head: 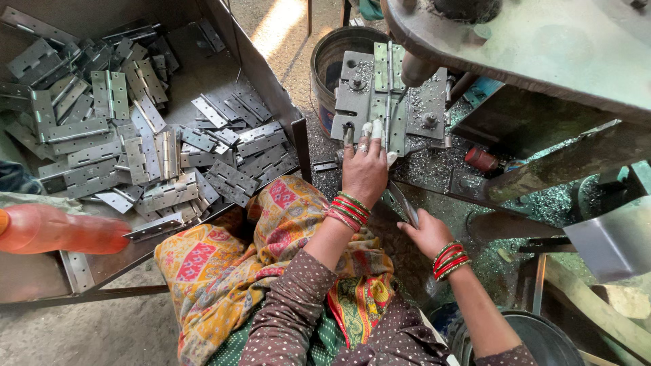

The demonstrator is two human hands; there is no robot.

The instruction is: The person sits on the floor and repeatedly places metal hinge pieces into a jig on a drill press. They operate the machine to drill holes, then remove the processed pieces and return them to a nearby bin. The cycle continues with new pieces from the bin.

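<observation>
My left hand reaches forward and presses its fingers on a grey metal hinge lying open on the machine's steel jig plate; two fingertips wear white wraps. A round press ram hangs just above the hinge's right leaf. My right hand sits lower, near my lap, with its fingers closed around a thin dark metal lever. Both wrists carry red and green bangles.
A large metal tray on the left holds a heap of several grey hinges. An orange bottle lies at its near edge. A rusty round tin stands behind the jig. Metal chips cover the machine bed. A dark bowl sits lower right.
</observation>
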